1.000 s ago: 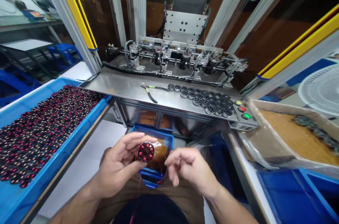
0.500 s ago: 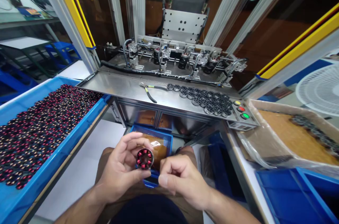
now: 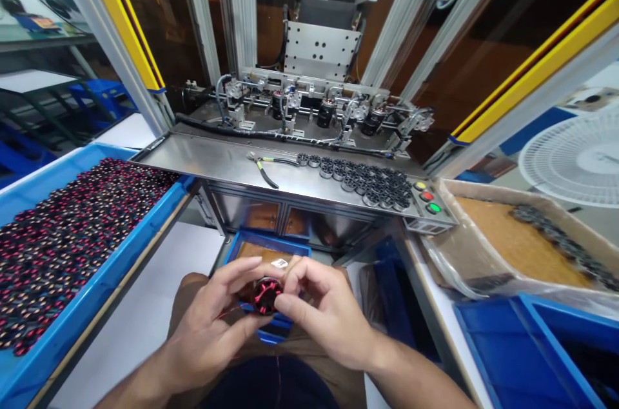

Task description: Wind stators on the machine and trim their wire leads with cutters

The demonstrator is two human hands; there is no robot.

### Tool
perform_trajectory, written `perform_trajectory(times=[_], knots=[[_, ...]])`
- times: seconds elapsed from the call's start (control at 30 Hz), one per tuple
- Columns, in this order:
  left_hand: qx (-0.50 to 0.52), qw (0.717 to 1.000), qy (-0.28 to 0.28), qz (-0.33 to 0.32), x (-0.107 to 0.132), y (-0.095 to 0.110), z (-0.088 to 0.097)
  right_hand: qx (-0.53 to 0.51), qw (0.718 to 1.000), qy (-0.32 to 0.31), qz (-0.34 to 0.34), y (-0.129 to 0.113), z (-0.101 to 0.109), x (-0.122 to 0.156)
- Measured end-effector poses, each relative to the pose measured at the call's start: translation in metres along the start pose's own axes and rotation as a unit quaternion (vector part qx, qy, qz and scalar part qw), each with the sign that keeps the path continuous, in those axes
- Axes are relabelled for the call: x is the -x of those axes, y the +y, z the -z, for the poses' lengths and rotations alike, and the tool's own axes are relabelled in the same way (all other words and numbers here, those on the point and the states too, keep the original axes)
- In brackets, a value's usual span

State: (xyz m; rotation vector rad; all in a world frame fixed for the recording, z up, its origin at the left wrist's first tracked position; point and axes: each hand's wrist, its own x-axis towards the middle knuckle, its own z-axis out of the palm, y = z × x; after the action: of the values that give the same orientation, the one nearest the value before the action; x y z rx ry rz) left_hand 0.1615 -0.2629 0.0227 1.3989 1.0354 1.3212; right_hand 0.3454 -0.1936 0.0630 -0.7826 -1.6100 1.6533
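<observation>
Over my lap, a motor stator [image 3: 267,297] with red wire windings on a dark ring sits between my hands, its open face toward me. My left hand [image 3: 213,312] is closed around its left side, fingers above and thumb below. At the right rim, my right hand [image 3: 329,312] pinches it, thumb on the edge and index finger curled at the top; whether a wire end is also in those fingers is hidden. A thin red wire [image 3: 278,373] hangs below, against my dark clothing.
Many wound stators fill a blue tray [image 3: 104,260] on the left. The metal ledge [image 3: 213,160] bears pliers [image 3: 265,167], several unwound cores [image 3: 367,177] and a button box [image 3: 430,206]. Behind stands a winding machine [image 3: 314,112]. Right are a lined carton [image 3: 435,254], blue bins [image 3: 512,338] and a fan [image 3: 570,151].
My right hand has moved up and left onto the stator's right rim. The stator has turned and shifted slightly right in my left hand. A loose red wire now shows below.
</observation>
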Motion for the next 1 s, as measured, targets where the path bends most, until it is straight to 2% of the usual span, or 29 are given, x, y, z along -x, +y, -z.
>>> perform_trajectory(times=[0.17, 0.27, 0.4, 0.63, 0.73, 0.9, 1.0], knots=[[0.055, 0.998, -0.011, 0.029, -0.003, 0.008, -0.002, -0.057, 0.998, 0.032, 0.022, 0.014, -0.007, 0.006], [0.093, 0.995, -0.014, 0.031, -0.009, 0.01, -0.003, -0.076, 0.995, 0.039, 0.058, 0.021, -0.009, 0.011], [0.095, 0.995, -0.026, 0.027, -0.011, 0.007, -0.002, 0.008, 0.992, 0.058, 0.113, 0.024, -0.008, 0.015], [0.054, 0.998, -0.043, 0.003, -0.007, -0.001, 0.002, 0.086, 0.992, 0.047, 0.074, 0.01, -0.003, 0.009], [0.045, 0.998, -0.038, 0.006, -0.007, 0.0, 0.002, 0.082, 0.991, 0.071, 0.081, 0.008, -0.004, 0.007], [0.129, 0.989, -0.039, 0.054, -0.005, 0.003, -0.001, 0.019, 0.995, 0.077, 0.06, 0.017, -0.007, 0.009], [0.176, 0.983, -0.028, 0.05, -0.004, 0.003, -0.007, 0.008, 0.996, 0.069, 0.049, 0.019, -0.01, 0.011]])
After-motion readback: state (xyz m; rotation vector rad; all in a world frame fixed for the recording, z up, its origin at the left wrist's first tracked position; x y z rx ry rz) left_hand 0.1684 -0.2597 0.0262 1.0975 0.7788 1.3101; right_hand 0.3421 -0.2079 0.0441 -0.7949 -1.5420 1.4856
